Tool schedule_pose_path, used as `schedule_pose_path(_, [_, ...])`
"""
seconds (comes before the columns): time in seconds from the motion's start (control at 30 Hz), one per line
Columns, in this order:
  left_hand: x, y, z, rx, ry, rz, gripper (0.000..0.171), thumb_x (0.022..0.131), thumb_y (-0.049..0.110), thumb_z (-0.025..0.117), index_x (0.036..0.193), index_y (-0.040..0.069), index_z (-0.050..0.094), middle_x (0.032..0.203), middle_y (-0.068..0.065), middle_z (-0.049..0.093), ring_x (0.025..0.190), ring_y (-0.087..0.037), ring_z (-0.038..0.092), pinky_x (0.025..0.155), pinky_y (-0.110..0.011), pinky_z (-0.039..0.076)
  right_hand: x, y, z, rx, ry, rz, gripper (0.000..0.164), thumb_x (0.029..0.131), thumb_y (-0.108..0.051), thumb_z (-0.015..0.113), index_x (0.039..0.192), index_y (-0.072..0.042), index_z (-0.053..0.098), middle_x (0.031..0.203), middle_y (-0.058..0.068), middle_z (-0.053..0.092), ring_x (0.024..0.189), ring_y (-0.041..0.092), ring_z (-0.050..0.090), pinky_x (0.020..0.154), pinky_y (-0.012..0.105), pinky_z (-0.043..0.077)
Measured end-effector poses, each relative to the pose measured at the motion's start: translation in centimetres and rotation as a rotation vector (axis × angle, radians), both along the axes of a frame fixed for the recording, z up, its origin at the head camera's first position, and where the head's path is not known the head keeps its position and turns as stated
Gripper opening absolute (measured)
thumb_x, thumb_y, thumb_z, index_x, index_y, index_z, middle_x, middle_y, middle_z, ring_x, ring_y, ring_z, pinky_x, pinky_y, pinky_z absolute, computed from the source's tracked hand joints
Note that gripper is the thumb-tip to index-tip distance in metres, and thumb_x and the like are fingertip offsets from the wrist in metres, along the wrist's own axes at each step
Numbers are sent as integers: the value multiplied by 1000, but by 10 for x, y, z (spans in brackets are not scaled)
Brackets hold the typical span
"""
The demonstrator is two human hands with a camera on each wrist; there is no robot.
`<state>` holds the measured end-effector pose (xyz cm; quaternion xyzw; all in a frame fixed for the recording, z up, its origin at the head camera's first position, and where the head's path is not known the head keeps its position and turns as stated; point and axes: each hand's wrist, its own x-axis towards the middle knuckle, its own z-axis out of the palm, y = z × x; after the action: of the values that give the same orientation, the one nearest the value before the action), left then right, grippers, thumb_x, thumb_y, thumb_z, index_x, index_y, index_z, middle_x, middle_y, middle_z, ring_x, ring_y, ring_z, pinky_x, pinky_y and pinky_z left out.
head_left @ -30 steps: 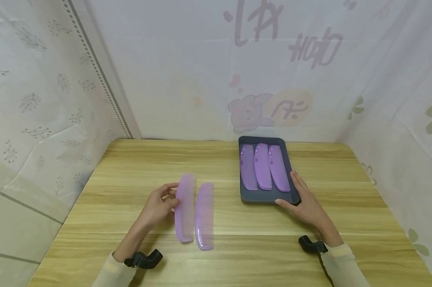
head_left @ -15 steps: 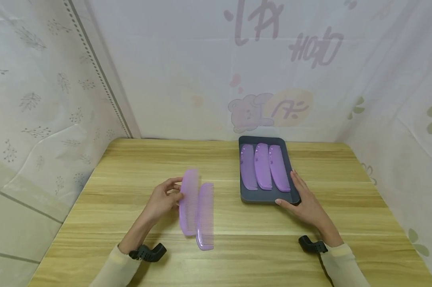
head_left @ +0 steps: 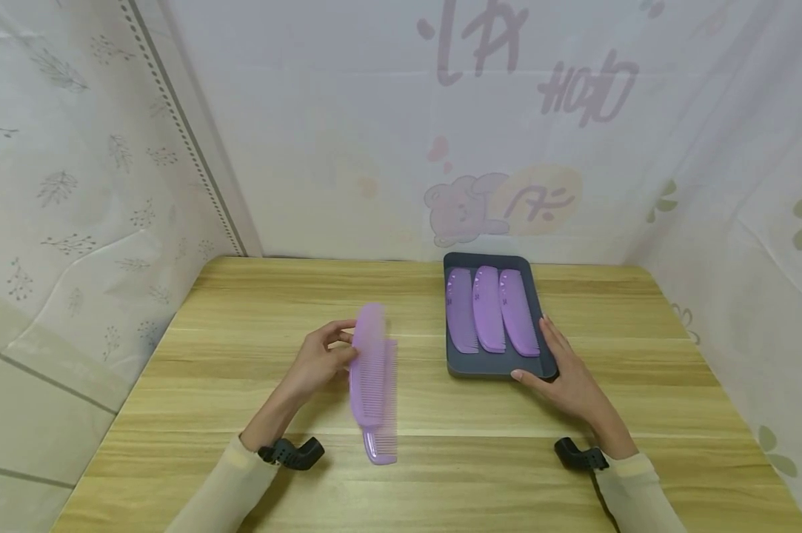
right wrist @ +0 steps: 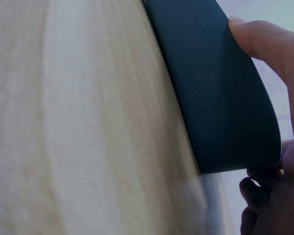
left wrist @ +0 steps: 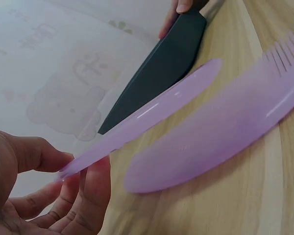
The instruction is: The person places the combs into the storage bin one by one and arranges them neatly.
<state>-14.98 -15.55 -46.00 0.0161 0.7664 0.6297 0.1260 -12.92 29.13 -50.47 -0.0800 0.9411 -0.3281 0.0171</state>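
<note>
My left hand (head_left: 317,361) pinches a translucent purple comb (head_left: 367,370) by its curved spine, thumb on one side and fingers on the other. Raised above the wood, that comb (left wrist: 152,112) appears nearly edge-on in the left wrist view. Below it a second purple comb (head_left: 382,450) lies on the table, partly covered by the held one in the head view. At the right, my right hand (head_left: 574,385) grips the near right corner of a dark grey tray (head_left: 477,366), thumb at the front rim and fingers along the side. Three purple combs (head_left: 489,311) lie side by side in the tray.
The wood-grain table (head_left: 274,296) ends at a white printed cloth (head_left: 341,148) behind, with more cloth along both sides. A black camera mount (head_left: 294,453) is on the left wrist, and a similar mount (head_left: 579,453) is on the right.
My left hand has carried its comb to the right and away from me, so it now overlaps the comb on the table. My right hand and the tray have stayed put.
</note>
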Motion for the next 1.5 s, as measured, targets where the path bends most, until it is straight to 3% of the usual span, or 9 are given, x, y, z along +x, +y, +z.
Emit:
schedule_pose_path(0.63, [-28,35,4,89,-12,-27,53,92,-1,64,144,5,54,114,-19,63,73,-16,66,61,-32,60,0,0,1,-4,-5,-5,113,88,-55,75,166,-20,3,174,12,4,157,47,11,116,78,20])
schedule_pose_path(1.5, [-73,91,16,170,-30,-47,52,94,1,63,144,7,54,115,-14,63,86,-19,68,67,-35,63,-1,0,0,-8,5,4,113,87,-53,77,166,-19,4,174,11,4,157,46,11,116,78,20])
